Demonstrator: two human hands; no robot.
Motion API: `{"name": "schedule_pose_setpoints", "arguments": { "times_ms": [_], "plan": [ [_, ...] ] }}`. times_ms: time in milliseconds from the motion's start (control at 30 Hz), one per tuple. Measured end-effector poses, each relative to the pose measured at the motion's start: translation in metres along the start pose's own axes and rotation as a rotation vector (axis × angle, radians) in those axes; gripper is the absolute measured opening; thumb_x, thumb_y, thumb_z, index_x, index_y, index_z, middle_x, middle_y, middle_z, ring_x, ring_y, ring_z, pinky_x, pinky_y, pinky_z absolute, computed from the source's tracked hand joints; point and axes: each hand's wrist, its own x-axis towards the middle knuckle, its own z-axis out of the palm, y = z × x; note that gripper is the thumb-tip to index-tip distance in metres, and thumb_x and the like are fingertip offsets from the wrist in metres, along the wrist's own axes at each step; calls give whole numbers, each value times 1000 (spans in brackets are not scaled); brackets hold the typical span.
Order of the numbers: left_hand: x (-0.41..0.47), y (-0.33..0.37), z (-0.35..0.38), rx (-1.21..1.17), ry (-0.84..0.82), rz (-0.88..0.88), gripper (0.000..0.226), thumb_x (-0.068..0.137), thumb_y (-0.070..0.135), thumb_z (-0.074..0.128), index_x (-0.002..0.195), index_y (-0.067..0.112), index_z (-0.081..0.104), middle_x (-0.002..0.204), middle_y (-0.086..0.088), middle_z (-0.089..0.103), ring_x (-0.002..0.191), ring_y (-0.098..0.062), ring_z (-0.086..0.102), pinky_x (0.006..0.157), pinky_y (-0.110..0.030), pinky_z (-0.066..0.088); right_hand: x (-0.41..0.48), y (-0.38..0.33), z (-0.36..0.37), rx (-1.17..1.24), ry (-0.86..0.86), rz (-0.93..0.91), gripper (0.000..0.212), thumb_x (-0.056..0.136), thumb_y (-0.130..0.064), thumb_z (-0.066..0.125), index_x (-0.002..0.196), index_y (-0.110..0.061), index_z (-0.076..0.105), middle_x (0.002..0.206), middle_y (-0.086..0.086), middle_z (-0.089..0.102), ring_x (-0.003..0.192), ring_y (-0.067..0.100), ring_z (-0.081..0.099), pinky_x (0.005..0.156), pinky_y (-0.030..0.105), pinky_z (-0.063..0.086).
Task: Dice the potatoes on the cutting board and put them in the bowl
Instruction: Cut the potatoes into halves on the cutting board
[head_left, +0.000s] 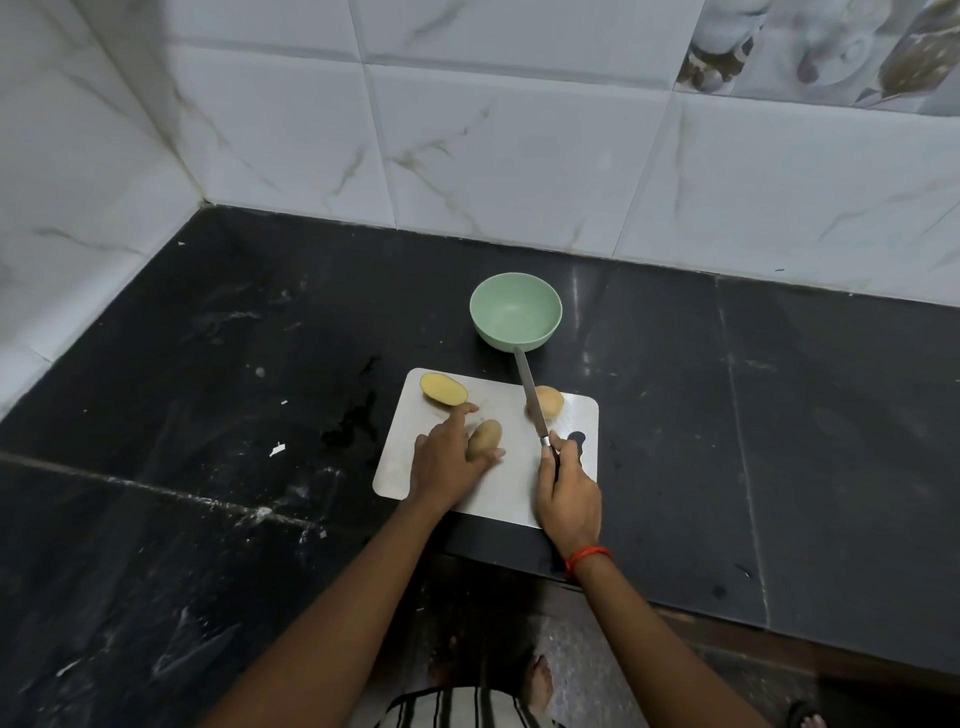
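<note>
Dicing barely begun, green bowl empty.
Head view: my left hand pinches a skin-up potato piece on the cutting board, and my right hand grips the knife. Next, I reckon, the blade comes across that piece, clear of my fingertips.

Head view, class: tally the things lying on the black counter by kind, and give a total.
Potato pieces: 3, namely a cut half, a middle piece and a right piece
Knife: 1
Bowl: 1
Cutting board: 1
Total: 6
</note>
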Motion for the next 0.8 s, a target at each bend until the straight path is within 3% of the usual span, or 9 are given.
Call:
{"name": "schedule_pose_setpoints", "arguments": {
  "times_ms": [133,200,267,367,467,567,633,700,800],
  "plan": [
    [-1,-5,-2,-105,36,-1,62,86,58,67,138,33,44,91,9,55,84,-12,57,86,-39,47,0,1,0,0,7,-13,7,105,-35,38,110,-34,43,74,-2,61,60,24,60,54,37,48],
    [2,-16,-10,-119,-40,87,60,87,45,73,140,38,47,114,13,53,98,-6,53,91,-36,50,0,2,0,1,7,-18,7,105,-35,38,110,-34,43,74,-2,61,60,22,59,53,36,48],
    [7,-27,-20,15,-180,210,71,85,29,78,146,44,44,144,18,41,122,-8,43,101,-36,47,0,1,0,-9,4,-20,5,105,-35,38,109,-33,42,74,-2,61,59,20,58,53,35,48],
    [13,-32,-22,228,-260,399,78,89,14,72,151,44,37,159,31,21,124,-11,38,87,-31,51,0,1,0,-17,6,-18,4,106,-34,38,107,-32,42,72,-2,60,57,18,57,51,34,48],
    [13,-25,-15,221,-202,392,71,89,11,68,150,37,43,157,28,32,115,-16,46,79,-34,54,0,1,-1,-21,-12,-21,5,106,-32,39,110,-33,42,73,-4,59,56,16,56,50,32,46],
    [7,-13,-4,163,-63,280,68,81,29,80,143,25,54,148,13,48,116,-18,49,90,-39,53,1,-1,-2,-61,-44,-34,12,105,-32,39,114,-31,47,80,-4,62,61,22,60,52,33,46],
    [0,-6,5,107,5,210,67,78,36,83,138,22,57,142,6,52,119,-18,49,95,-36,50,-2,-5,-3,-69,-61,-45,18,105,-31,41,118,-25,53,95,-2,66,68,27,64,57,37,50],
    [-6,-5,17,67,56,186,64,80,37,81,137,20,58,139,4,53,117,-20,51,92,-37,50,-7,-10,-3,-58,-79,-44,20,105,-30,42,119,-23,53,104,-1,68,75,30,66,60,40,51],
    [-11,-10,28,29,120,203,60,86,30,77,141,17,56,145,-1,54,115,-24,54,92,-41,48,-17,-16,3,-78,-120,-33,21,105,-35,36,120,-26,48,99,1,70,77,30,66,63,41,52]
  ]
}}
